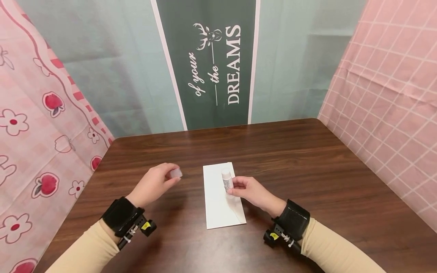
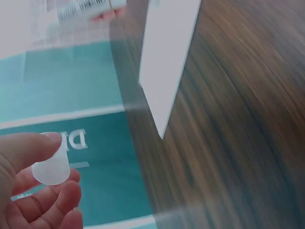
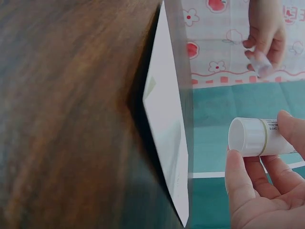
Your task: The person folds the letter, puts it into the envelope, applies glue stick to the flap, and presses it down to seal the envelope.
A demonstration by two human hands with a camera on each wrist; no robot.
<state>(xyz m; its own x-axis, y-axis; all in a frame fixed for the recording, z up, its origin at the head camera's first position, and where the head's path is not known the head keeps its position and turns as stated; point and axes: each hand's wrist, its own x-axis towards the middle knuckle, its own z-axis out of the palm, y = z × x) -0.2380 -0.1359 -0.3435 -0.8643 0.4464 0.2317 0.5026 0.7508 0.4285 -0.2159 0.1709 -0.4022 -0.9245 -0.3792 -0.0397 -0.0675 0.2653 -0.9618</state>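
In my right hand [image 1: 248, 190] I grip a white glue stick [image 1: 227, 180] with printed text on its side, fingers and thumb around the barrel. The glue stick [image 3: 255, 137] shows its round open-looking end in the right wrist view. My left hand [image 1: 155, 184] pinches a translucent whitish cap [image 1: 176, 173] between thumb and fingers, left of the paper. In the left wrist view the cap [image 2: 51, 167] is seen close up. A white envelope [image 1: 218, 208] lies on the table, partly beneath the right hand and glue stick, which are held above it.
The dark wood table [image 1: 290, 151] carries the envelope near its middle. A green and teal curtain [image 1: 290, 68] with white lettering hangs behind. Pink patterned cloths hang at the left [image 1: 47, 144] and the right [image 1: 389, 106]. A black camera strap sits on each wrist.
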